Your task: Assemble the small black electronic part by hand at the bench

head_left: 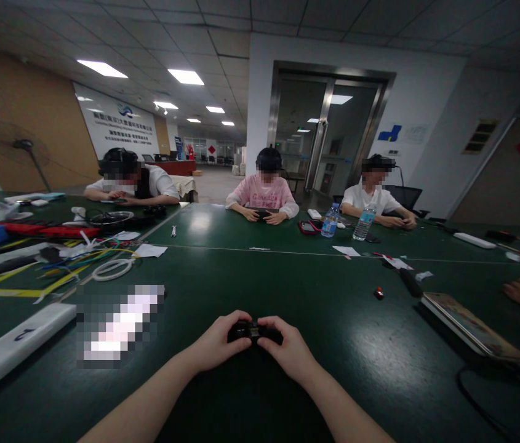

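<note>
My left hand [217, 342] and my right hand [291, 349] are close together above the green table [260, 277]. Between them is a small, glossy black object [255, 332] with a lighter, metallic-looking part in its middle. My left fingers and thumb pinch its left end, while those of my right hand grip the other end. Fingers cover much of it, so I cannot make out its exact kind.
To the left lie a long white device [20, 351], a pixelated bright oblong [124, 323], a coiled white cable [112, 269] and loose wires. Rightward are a small red-and-black item [378, 293], a phone [476, 326] and water bottles [365, 221]. Several people sit around the table.
</note>
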A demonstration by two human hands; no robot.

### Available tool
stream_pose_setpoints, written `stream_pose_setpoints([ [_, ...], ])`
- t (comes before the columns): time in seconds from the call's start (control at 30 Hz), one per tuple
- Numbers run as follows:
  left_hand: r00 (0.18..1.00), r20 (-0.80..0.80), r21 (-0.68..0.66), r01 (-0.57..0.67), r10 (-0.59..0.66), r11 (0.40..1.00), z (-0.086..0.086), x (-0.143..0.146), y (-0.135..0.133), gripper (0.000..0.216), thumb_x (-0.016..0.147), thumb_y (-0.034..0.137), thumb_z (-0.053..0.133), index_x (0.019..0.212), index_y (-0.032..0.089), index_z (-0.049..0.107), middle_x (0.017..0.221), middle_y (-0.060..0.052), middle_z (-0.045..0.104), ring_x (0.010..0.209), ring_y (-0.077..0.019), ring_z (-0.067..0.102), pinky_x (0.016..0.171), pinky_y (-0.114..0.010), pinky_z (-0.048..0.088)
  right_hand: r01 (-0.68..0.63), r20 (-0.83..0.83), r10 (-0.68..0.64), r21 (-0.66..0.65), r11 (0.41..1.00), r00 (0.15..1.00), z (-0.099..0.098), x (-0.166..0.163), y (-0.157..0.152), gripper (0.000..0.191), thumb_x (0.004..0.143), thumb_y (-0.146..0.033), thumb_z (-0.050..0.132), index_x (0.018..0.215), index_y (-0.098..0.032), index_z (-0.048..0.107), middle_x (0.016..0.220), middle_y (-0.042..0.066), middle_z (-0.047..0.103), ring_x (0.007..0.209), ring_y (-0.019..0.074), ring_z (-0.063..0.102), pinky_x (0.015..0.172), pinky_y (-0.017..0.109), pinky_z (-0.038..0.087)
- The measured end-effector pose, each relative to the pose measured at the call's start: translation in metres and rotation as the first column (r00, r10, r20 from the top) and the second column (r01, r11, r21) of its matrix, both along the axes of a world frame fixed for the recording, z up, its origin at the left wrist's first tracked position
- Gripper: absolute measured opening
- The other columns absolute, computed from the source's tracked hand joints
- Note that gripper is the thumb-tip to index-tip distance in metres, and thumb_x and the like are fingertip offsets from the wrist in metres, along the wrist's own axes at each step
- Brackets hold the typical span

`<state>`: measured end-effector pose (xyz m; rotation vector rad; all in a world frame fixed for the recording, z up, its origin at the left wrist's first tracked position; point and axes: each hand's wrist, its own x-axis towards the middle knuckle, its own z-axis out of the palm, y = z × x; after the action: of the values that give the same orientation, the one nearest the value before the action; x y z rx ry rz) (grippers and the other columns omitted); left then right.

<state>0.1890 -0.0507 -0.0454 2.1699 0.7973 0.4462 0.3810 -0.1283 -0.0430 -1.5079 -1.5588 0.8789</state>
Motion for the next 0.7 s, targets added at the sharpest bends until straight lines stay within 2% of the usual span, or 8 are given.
stream_pose_setpoints([
  [0.17, 0.999, 0.01, -0.024, -0.032, 0.033, 0.999, -0.008, 0.0, 0.003, 0.052, 0.076, 0.035, 0.061, 0.123, 0.026, 0.043, 0.119, -0.005, 0.054, 0.11, -0.0239, 0.049, 0.095, -0.036, 0.038, 0.004, -0.002, -0.004, 0.0, 1.0, 1.0, -0.003, -0.001, 0.002, 0.029, 0.074, -0.023, 0.061, 0.102, -0.028, 0.06, 0.102, -0.001, 0.063, 0.101, 0.0196, 0.057, 0.09, 0.035, 0.043],
  [0.33, 1.0, -0.01, -0.035, -0.026, 0.026, 0.999, -0.004, -0.001, 0.001, 0.043, 0.076, 0.037, 0.06, 0.117, 0.026, 0.049, 0.112, -0.004, 0.057, 0.106, -0.0238, 0.051, 0.091, -0.036, 0.04, -0.002, -0.02, 0.002, -0.014, 1.0, 1.0, -0.003, 0.0, 0.001, 0.028, 0.074, -0.022, 0.06, 0.101, -0.029, 0.061, 0.105, -0.002, 0.063, 0.103, 0.0198, 0.056, 0.092, 0.037, 0.042],
  [0.57, 1.0, 0.014, -0.062, 0.002, -0.001, 0.998, -0.001, -0.001, 0.001, 0.042, 0.076, 0.033, 0.061, 0.116, 0.026, 0.05, 0.114, -0.004, 0.055, 0.107, -0.0218, 0.05, 0.093, -0.036, 0.039, -0.036, -0.057, 0.036, 0.007, 0.999, 0.998, 0.0, 0.001, -0.001, 0.037, 0.074, -0.02, 0.06, 0.11, -0.029, 0.059, 0.124, 0.0, 0.055, 0.119, 0.0217, 0.047, 0.103, 0.041, 0.034],
  [0.7, 0.999, 0.032, -0.032, 0.035, -0.034, 0.999, 0.004, 0.001, -0.001, 0.041, 0.076, 0.03, 0.062, 0.115, 0.026, 0.051, 0.111, -0.003, 0.056, 0.103, -0.0209, 0.052, 0.09, -0.035, 0.041, -0.063, -0.037, 0.064, 0.03, 0.998, 0.997, 0.0, -0.001, -0.002, 0.033, 0.073, -0.022, 0.062, 0.105, -0.029, 0.061, 0.123, 0.001, 0.054, 0.117, 0.0225, 0.048, 0.102, 0.043, 0.035],
])
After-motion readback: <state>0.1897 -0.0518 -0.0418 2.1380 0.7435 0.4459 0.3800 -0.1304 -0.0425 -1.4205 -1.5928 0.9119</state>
